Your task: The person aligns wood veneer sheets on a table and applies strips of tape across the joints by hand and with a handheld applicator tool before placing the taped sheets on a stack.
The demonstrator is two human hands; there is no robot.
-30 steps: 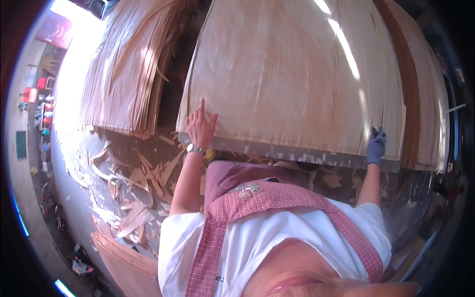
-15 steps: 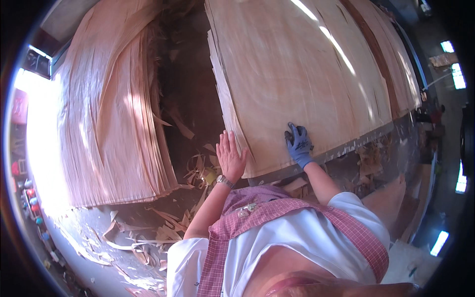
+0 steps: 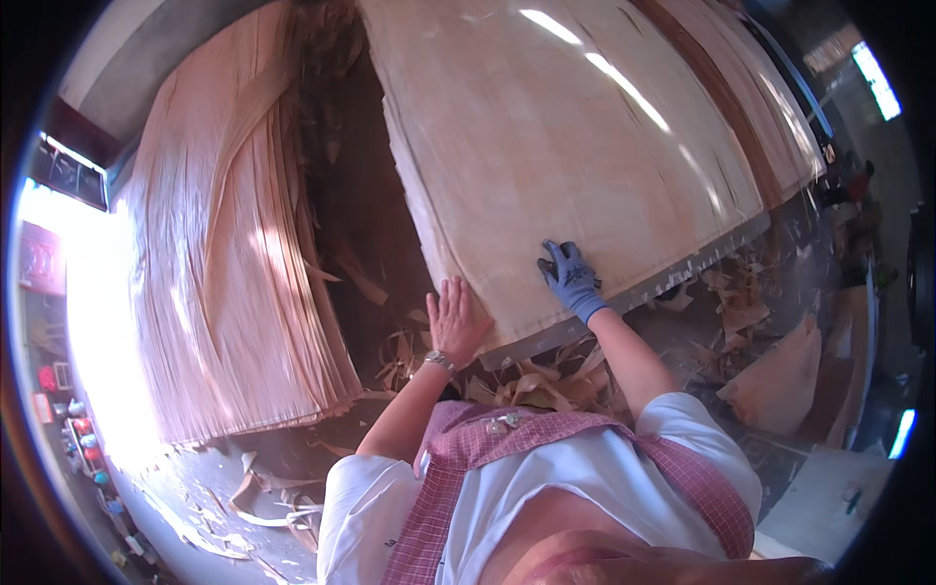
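Note:
A broad pale sheet of wood veneer point(image 3: 575, 146) lies in front of me on a table, its long left edge ragged and layered. My bare left hand point(image 3: 457, 320), with a wristwatch point(image 3: 441, 361) on the wrist, rests fingers outstretched at the sheet's near left corner. Farther right, my right hand point(image 3: 571, 277), in a blue glove with dark fingertips, lies on the sheet near its front edge. Its fingers are spread, with nothing visible in them.
A thick stack of veneer sheets point(image 3: 234, 263) stands to the left, across a dark gap. Torn veneer scraps point(image 3: 546, 380) lie below the near edge and over the floor point(image 3: 214, 487). A brown strip point(image 3: 717, 88) runs along the right part of the sheets. A pale board point(image 3: 829, 497) sits at lower right.
The view has shifted, and more scraps show below the near edge. Both hands remain flat at the sheet's near side, the left still by the corner.

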